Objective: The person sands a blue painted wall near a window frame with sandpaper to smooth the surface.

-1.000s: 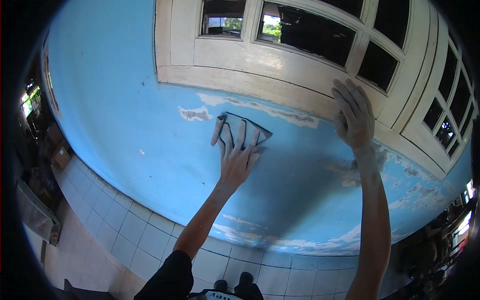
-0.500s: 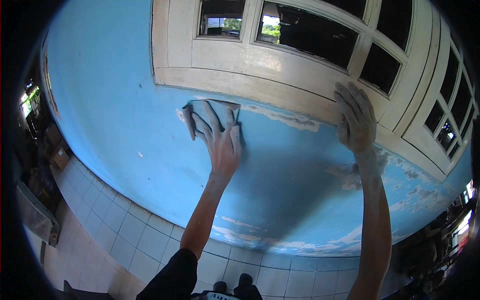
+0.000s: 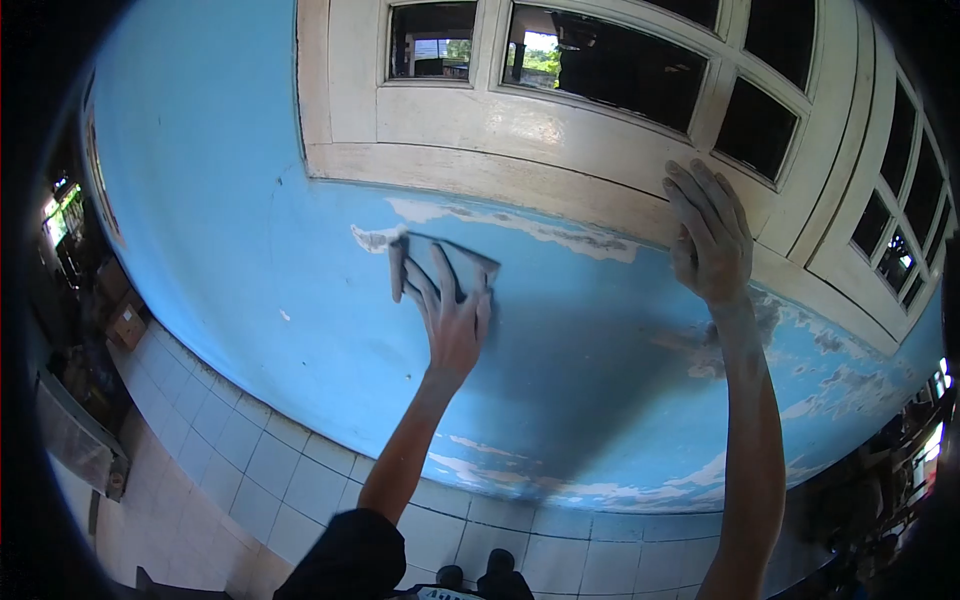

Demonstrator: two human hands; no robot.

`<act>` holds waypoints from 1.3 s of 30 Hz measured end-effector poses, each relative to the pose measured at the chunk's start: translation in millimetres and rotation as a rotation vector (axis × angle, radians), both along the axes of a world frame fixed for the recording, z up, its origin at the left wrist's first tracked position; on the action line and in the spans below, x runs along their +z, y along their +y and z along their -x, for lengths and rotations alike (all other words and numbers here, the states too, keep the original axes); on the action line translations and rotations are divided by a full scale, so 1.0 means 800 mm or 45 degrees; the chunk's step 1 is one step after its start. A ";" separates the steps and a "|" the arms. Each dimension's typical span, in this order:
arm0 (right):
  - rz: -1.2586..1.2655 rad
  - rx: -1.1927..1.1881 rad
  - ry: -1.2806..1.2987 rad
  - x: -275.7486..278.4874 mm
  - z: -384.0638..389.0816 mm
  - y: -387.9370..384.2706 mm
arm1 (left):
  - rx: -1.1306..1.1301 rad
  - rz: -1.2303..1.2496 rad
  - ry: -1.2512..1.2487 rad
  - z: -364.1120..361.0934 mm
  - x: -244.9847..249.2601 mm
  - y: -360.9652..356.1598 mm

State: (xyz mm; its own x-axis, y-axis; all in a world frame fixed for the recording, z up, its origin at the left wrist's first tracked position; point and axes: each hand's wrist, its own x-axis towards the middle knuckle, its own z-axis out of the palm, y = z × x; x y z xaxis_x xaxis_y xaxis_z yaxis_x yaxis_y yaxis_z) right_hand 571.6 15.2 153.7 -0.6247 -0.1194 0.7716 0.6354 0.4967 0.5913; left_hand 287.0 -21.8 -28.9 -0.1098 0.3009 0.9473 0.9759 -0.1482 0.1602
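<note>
My left hand (image 3: 450, 310), coated in grey dust, presses a dark sheet (image 3: 465, 257) that looks like sandpaper flat against the blue wall (image 3: 230, 240). Its fingers are spread over the sheet, and the thumb side rests near the sheet's right edge. Pale bare patches (image 3: 378, 238) show beside and above the sheet. Over to the right, my right hand (image 3: 712, 235), also dusty, leans on the white window frame (image 3: 590, 200) with its fingers stretched out and nothing seen in it.
Window panes (image 3: 620, 75) fill the top. Peeling paint (image 3: 840, 390) covers the wall's lower right. Below lies a tiled floor (image 3: 320, 490) with my feet (image 3: 498, 565) on it. At the left are a cardboard box (image 3: 127, 326) and a glass-sided object (image 3: 78, 440).
My left hand and the sheet have moved down and slightly right, baring the pale patches above. My right hand stays at the same place on the frame.
</note>
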 end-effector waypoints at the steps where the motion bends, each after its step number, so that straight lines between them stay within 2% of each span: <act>1: -0.003 0.001 -0.004 -0.001 -0.001 -0.001 | -0.004 0.030 0.021 0.000 -0.004 -0.002; 2: -0.001 -0.001 -0.005 -0.002 0.000 -0.002 | -0.009 0.063 0.032 -0.001 -0.008 -0.002; 6: 0.025 -0.019 0.000 0.002 0.000 -0.004 | -0.033 -0.047 -0.085 -0.011 0.048 0.005; 8: 0.047 -0.011 0.010 -0.003 0.001 -0.005 | -0.056 0.016 -0.116 -0.025 0.014 -0.003; 10: 0.026 0.002 0.013 -0.001 0.001 -0.005 | -0.116 0.142 0.146 -0.039 -0.029 -0.010; 11: 0.020 0.003 0.017 -0.001 0.000 -0.004 | -0.143 0.168 0.102 -0.038 -0.035 -0.004; 15: 0.021 0.016 0.010 -0.002 0.003 -0.002 | -0.084 0.000 -0.067 -0.065 0.058 0.001; 17: 0.041 0.002 0.012 0.000 -0.003 -0.004 | -0.125 0.013 -0.030 -0.067 0.047 0.002; 20: 0.052 0.014 0.015 -0.002 0.003 -0.005 | -0.117 0.016 0.133 -0.059 -0.008 0.001; 23: 0.030 0.044 -0.012 -0.001 -0.004 0.000 | -0.115 0.028 0.231 -0.045 0.011 0.003; 25: 0.015 0.021 0.015 -0.001 -0.003 0.001 | -0.170 -0.036 0.113 -0.038 0.080 0.002; 28: 0.027 0.014 0.017 -0.001 -0.002 -0.003 | -0.118 -0.024 0.074 -0.042 0.048 0.001; 30: 0.031 0.027 0.018 -0.002 -0.001 -0.001 | -0.102 0.034 0.173 -0.026 -0.005 0.000; 32: 0.026 0.021 0.026 0.000 -0.002 -0.001 | 0.026 0.037 0.321 -0.010 -0.014 0.004; 34: 0.017 0.032 0.026 -0.001 0.000 -0.001 | 0.004 -0.073 0.304 -0.001 0.038 0.012; 36: 0.013 0.017 0.034 0.001 0.000 -0.001 | -0.132 -0.110 -0.008 -0.006 0.078 0.010; 38: 0.005 0.012 0.025 0.003 -0.001 -0.002 | -0.106 -0.094 0.009 -0.010 0.048 0.007; 39: -0.005 0.020 0.031 0.004 0.000 -0.001 | -0.074 -0.028 0.052 -0.011 0.006 0.008</act>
State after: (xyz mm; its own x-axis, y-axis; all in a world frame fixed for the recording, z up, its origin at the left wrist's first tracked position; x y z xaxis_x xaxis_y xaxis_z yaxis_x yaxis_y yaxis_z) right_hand 571.2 14.6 156.9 -0.6036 -0.1317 0.7863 0.6420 0.5044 0.5773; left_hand 295.8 -15.4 -24.3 -0.0535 0.2850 0.9570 0.9712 -0.2081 0.1163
